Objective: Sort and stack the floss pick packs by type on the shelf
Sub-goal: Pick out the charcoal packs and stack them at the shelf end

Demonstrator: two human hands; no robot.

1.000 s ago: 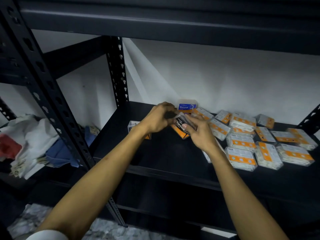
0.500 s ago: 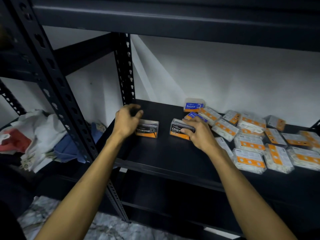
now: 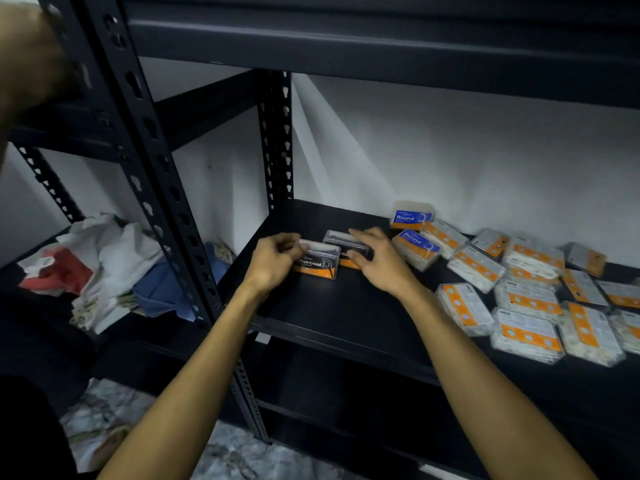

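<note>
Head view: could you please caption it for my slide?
Left hand and right hand each grip a Charcoal pack on the black shelf.

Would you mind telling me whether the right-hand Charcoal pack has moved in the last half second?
Yes: the second Charcoal pack has slid left, away from the Round packs.
</note>
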